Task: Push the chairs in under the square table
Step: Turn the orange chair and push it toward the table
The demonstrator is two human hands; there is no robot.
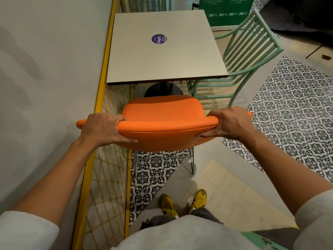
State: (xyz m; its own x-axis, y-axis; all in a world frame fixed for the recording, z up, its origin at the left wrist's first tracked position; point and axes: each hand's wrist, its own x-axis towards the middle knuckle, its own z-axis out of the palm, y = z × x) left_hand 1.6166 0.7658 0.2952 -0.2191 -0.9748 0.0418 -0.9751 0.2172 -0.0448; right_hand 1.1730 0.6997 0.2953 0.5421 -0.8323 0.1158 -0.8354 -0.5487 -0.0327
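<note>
An orange padded chair (162, 112) stands just short of the near edge of the square beige table (162, 58), its seat facing the table's black round base. My left hand (102, 128) grips the left end of the backrest and my right hand (228, 123) grips the right end. A mint-green metal chair (250, 49) with a slatted back stands at the table's right side, its seat partly under the tabletop.
A yellow mesh railing (106, 159) and a pale wall run along the left, close to the table and the orange chair. Patterned and plain floor tiles (288, 114) lie to the right. My yellow shoes (183, 202) stand behind the chair. A green sign (227, 9) stands beyond the table.
</note>
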